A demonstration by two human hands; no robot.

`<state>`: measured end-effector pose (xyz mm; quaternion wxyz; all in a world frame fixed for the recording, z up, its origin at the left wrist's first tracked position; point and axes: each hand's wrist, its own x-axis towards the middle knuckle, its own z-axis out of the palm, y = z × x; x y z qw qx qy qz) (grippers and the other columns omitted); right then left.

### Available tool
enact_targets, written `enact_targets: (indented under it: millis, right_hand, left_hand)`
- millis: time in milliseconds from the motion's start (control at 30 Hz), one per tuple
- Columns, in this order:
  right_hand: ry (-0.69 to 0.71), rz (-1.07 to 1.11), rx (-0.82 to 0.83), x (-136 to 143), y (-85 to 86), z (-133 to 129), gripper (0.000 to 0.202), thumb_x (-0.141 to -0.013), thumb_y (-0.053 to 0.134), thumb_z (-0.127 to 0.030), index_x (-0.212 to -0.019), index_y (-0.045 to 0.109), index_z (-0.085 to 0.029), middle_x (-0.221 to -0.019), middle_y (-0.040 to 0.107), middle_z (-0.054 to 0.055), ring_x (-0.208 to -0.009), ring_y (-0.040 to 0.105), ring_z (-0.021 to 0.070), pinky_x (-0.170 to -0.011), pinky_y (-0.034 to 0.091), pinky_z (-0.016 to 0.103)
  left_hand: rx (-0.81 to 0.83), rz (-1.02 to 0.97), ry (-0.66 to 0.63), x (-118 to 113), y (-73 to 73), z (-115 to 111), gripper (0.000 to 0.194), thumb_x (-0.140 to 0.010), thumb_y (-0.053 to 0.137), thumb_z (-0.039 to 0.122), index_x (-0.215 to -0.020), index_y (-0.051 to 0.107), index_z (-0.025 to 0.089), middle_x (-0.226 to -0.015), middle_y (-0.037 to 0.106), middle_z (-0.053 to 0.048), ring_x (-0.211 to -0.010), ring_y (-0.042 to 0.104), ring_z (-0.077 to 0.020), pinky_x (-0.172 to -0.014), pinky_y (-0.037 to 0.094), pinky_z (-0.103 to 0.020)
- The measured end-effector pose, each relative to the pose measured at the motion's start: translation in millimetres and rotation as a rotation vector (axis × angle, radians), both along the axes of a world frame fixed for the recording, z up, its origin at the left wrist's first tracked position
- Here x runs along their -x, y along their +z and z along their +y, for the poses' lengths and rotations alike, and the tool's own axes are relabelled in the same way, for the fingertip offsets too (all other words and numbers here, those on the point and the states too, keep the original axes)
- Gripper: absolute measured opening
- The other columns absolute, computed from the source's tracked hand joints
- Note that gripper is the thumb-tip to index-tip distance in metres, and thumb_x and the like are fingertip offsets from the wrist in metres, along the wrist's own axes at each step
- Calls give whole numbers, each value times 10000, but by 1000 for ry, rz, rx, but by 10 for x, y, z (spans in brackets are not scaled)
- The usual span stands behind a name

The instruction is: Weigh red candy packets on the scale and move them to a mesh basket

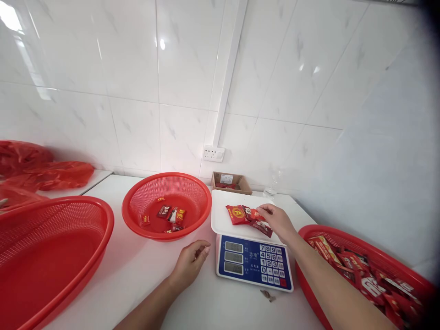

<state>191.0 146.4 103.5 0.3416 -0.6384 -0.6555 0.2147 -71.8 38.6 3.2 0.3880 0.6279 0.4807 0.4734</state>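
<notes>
On the white pan (223, 226) of a blue-and-white digital scale (253, 275) lie several small red and brown snack packets (238, 214). My right hand (277, 222) reaches over the pan's right side, its fingers closed on a small red snack packet (255, 214) beside the others. My left hand (191, 262) hovers over the table just left of the scale, loosely curled, thumb and fingers slightly apart, nothing visible in it. Behind it stands a round red plastic basket (136, 198) with several small packets inside.
At right, a red basket (309, 230) is heaped with wrapped snacks (369, 284). Another red basket (99, 211) stands at left, near red plastic bags (65, 176). A cardboard box (244, 184) sits behind the scale by the tiled wall. A small brown scrap (268, 295) lies in front.
</notes>
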Motion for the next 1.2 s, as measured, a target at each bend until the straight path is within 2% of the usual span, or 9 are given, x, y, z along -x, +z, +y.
enact_targets:
  millis: [100,233,400,567,767,933,1000,1100,1200]
  right_hand:
    - [50,-39,28,23,-8,-33,247,-753,483,-385,-851,624,-207,-920,684,44,-851,619,196,-765,471,313]
    - [96,-217,36,24,0,-90,255,-765,485,-305,-957,624,-214,-1075,650,47,-980,583,202,-869,435,333]
    - [221,-414,11,-5,-97,-142,262,-785,455,-244,-960,645,-203,-1120,621,58,-1041,552,201,-912,402,321]
    - [269,-416,4,35,-134,-255,298,-798,459,-304,-1037,617,-222,-1150,607,42,-1049,552,200,-896,412,309]
    - [296,-429,88,103,-116,-393,410,-798,471,-337,-1185,541,-221,-1251,556,42,-1117,518,225,-932,402,348]
    - [324,-459,43,80,-137,-440,431,-825,435,-365,-1219,524,-217,-1331,486,46,-1195,454,221,-985,365,359]
    - [304,-472,-29,73,-69,-511,412,-831,426,-370,-1193,541,-212,-1311,503,60,-1192,453,229,-981,366,378]
    - [252,-462,-112,62,72,-727,321,-851,373,-364,-1025,607,-229,-1131,615,56,-1055,546,221,-870,437,366]
    - [267,-452,40,18,78,-1028,272,-843,370,-359,-847,619,-251,-918,671,21,-830,614,192,-703,471,314]
  left_hand:
    - [3,9,4,-1,20,-8,312,-851,454,431,-951,605,177,-785,617,-38,-671,550,-156,-627,477,-263]
    - [16,19,-1,-1,39,-18,317,-847,452,437,-953,604,179,-817,627,-44,-676,559,-158,-632,476,-266]
    - [17,34,9,-3,49,-22,300,-842,456,417,-942,610,179,-814,637,-43,-677,568,-160,-630,474,-262]
    - [10,56,0,-2,52,-25,306,-836,464,401,-963,609,164,-822,636,-42,-683,573,-157,-636,476,-259]
    - [19,64,-17,3,69,-30,313,-843,453,401,-967,596,152,-797,621,-40,-665,561,-149,-621,469,-251]
    - [11,61,-20,1,59,-18,314,-842,457,395,-971,592,142,-795,613,-38,-666,562,-142,-626,470,-243]
    - [11,57,-18,3,51,-13,309,-842,461,395,-971,593,147,-793,613,-33,-667,565,-139,-629,474,-242]
    - [14,59,-20,6,44,-12,301,-846,463,394,-971,596,155,-794,618,-27,-665,568,-136,-627,478,-240]
    - [8,66,-25,6,49,-19,293,-848,467,383,-973,597,153,-790,624,-29,-668,570,-138,-623,476,-239]
